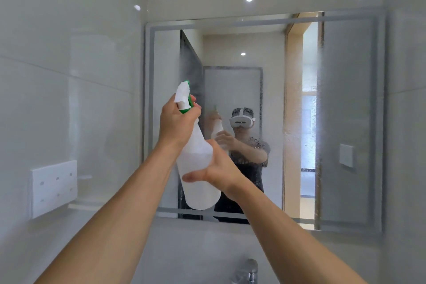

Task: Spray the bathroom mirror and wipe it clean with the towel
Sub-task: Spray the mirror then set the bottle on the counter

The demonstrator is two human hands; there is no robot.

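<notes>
A white spray bottle [196,168] with a white and green trigger head is held up in front of the bathroom mirror [341,99]. My left hand [176,123] grips the bottle's neck at the trigger. My right hand [216,166] wraps around the bottle's body from the right side. The nozzle points at the mirror's left half. Mist and fine droplets cover much of the glass, thickest near the left centre and down the right side. No towel is in view.
A chrome tap [247,272] sits below the mirror at the bottom edge. A white socket plate [54,188] hangs on the tiled left wall. The mirror reflects a person wearing a headset, a dark door and a lit doorway.
</notes>
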